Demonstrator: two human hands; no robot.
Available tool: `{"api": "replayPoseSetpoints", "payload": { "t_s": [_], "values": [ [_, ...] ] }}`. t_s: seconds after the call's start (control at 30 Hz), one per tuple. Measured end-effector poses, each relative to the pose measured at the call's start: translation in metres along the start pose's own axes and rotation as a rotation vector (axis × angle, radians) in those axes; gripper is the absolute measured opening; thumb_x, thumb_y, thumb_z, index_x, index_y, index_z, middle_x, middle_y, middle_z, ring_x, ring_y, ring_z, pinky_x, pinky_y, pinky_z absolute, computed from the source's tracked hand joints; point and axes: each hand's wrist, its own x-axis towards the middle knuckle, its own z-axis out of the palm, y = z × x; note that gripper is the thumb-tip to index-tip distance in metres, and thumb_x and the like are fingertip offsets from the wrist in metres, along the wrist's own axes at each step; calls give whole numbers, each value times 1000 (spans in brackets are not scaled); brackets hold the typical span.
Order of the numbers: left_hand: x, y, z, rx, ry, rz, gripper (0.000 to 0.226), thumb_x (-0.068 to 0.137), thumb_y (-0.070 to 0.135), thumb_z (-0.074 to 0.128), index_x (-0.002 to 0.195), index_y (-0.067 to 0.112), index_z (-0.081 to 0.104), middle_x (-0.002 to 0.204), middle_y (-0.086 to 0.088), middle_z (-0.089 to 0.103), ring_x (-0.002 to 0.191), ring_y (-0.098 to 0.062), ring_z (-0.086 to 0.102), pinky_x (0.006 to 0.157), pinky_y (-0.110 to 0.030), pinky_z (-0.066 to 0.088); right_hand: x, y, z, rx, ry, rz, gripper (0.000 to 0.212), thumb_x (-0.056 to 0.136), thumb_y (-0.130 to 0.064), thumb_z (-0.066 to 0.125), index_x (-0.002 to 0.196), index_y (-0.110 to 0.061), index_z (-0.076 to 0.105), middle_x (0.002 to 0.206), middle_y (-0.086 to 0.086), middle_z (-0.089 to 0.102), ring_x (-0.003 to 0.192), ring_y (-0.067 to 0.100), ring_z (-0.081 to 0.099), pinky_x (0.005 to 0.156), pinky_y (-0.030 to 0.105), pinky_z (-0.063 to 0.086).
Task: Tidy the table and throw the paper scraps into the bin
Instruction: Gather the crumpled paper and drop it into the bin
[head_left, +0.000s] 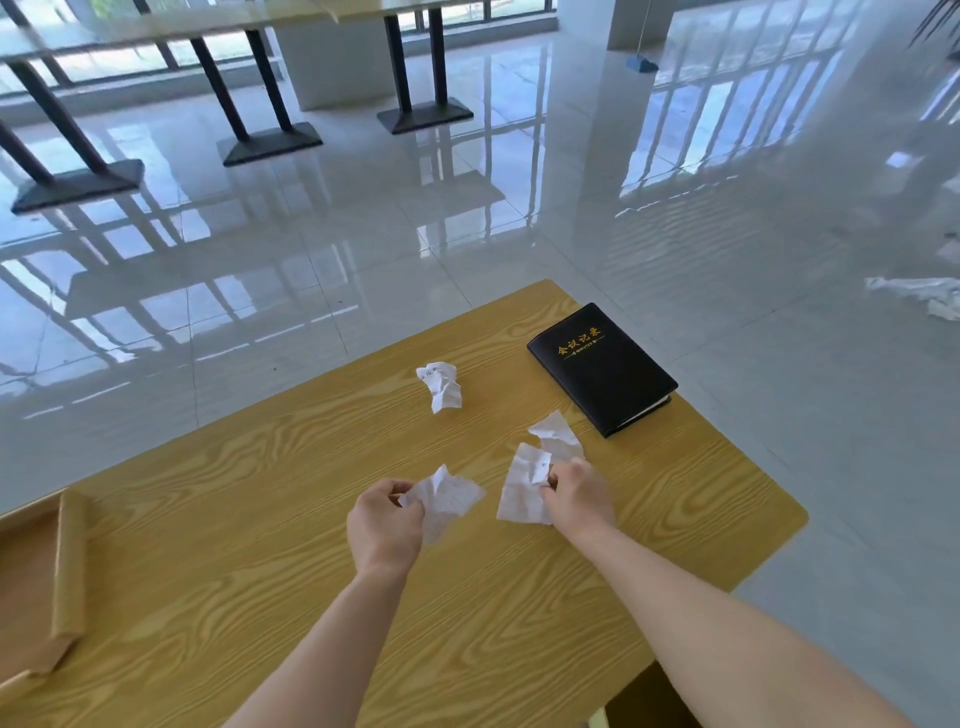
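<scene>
On the yellow wooden table (322, 597) lie white crumpled paper scraps. My left hand (383, 525) pinches one scrap (447, 496) at its left edge. My right hand (579, 493) grips a second scrap (522, 491) by its right side. A third scrap (556, 434) lies just beyond my right hand, and whether the fingers touch it I cannot tell. Farther back in the table's middle sits a crumpled scrap (441, 385), apart from both hands. No bin is in view.
A black notebook (602, 369) with gold lettering lies at the table's far right corner. A brown wooden tray (67, 566) sits at the left edge. More white paper (919, 296) lies on the glossy tiled floor at right. Other tables' black legs (249, 93) stand far back.
</scene>
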Motion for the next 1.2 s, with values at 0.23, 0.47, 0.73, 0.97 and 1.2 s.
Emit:
{"api": "replayPoseSetpoints", "payload": {
  "t_s": [0.23, 0.47, 0.73, 0.97, 1.2],
  "values": [
    [-14, -6, -16, 34, -93, 92, 14, 84, 12, 63, 91, 22, 70, 71, 9, 66, 61, -9, 61, 50, -23, 44, -56, -1, -15, 93, 90, 85, 31, 89, -14, 60, 63, -15, 44, 62, -1, 51, 60, 19, 46, 49, 30, 33],
    [-42, -12, -11, 66, -193, 155, 15, 85, 14, 63, 95, 23, 70, 73, 6, 66, 63, -12, 62, 54, -26, 51, -118, 15, -24, 179, 160, 124, 18, 88, -13, 62, 71, -7, 57, 70, 7, 64, 69, 26, 61, 58, 35, 46],
    [-91, -17, 39, 70, -303, 195, 16, 83, 16, 62, 95, 22, 72, 76, 5, 67, 66, -15, 64, 55, -28, 51, -160, 70, -39, 224, 226, 201, 15, 85, -15, 63, 72, -8, 60, 69, 4, 65, 69, 25, 60, 61, 36, 48],
    [-156, -23, 108, 100, -351, 214, 15, 84, 16, 63, 94, 22, 72, 76, 7, 67, 66, -11, 62, 52, -24, 45, -189, 151, -52, 230, 235, 232, 11, 86, -19, 66, 77, -11, 66, 73, 3, 70, 72, 26, 63, 66, 37, 52],
    [-223, -44, 169, 191, -382, 291, 14, 87, 15, 61, 90, 23, 72, 77, 12, 66, 70, -6, 60, 55, -17, 39, -215, 244, -51, 261, 179, 316, 15, 84, -14, 66, 70, -15, 59, 66, -2, 64, 67, 22, 58, 58, 32, 44]
  ]
}}
